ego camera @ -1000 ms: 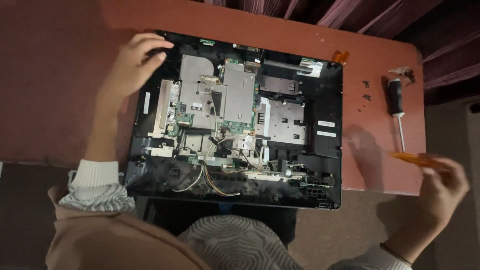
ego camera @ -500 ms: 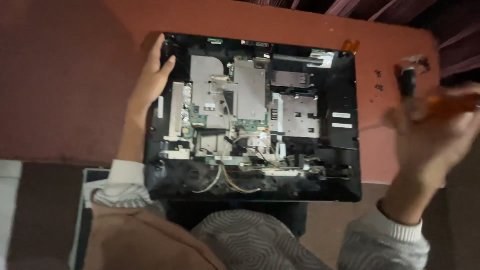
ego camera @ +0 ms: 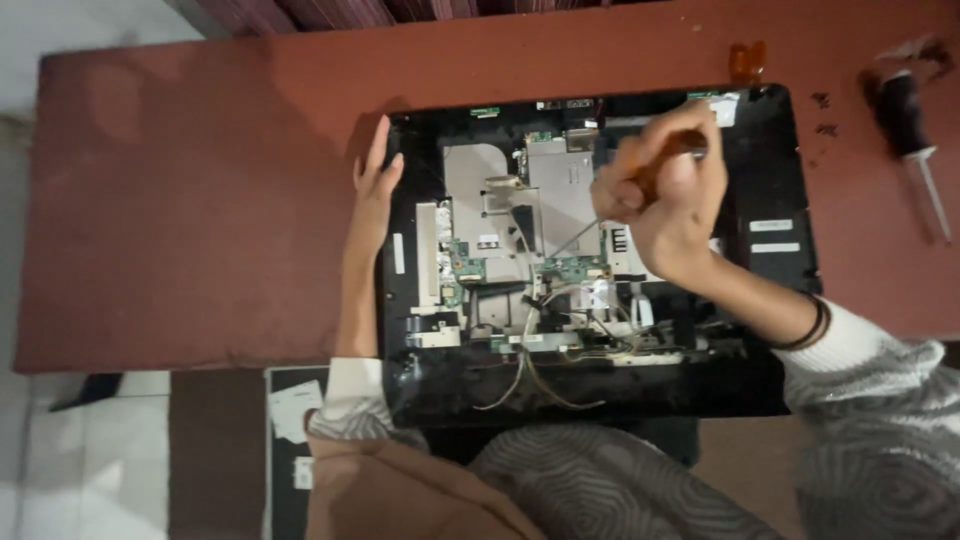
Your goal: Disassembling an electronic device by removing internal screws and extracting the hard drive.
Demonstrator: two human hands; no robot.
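Head view: right hand (ego camera: 665, 200) has moved in from the counter's (ego camera: 200, 200) 3 o'clock edge, now over the opened computer (ego camera: 780, 300) at centre, fist clamped on an orange-handled screwdriver (ego camera: 650, 175), shaft pointing toward 8 o'clock. Left hand (ego camera: 372, 195) lies flat and open on the chassis's 9 o'clock edge. Black screwdriver (ego camera: 905, 115) lies at 2 o'clock.
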